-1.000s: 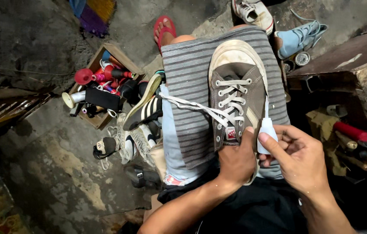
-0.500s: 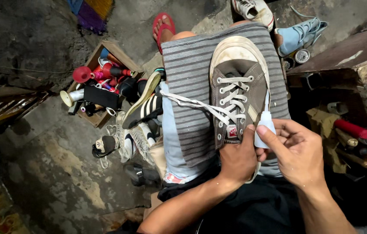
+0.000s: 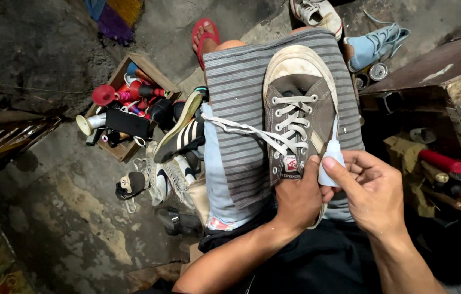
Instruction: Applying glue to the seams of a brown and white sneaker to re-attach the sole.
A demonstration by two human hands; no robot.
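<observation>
a person's left hand clamps the heel of a worn grey lace-up sneaker resting on a striped cloth across the lap, while the right hand pinches a small white glue bottle, nozzle up along the shoe's right side where upper meets sole. both hands are closed on what they hold. the work looks to be at the gluing stage, with laces loose and one lace trailing left. whether any glue is laid cannot be made out, and the heel is hidden under the left hand. a wooden box of thread spools sits on the floor nearby.
</observation>
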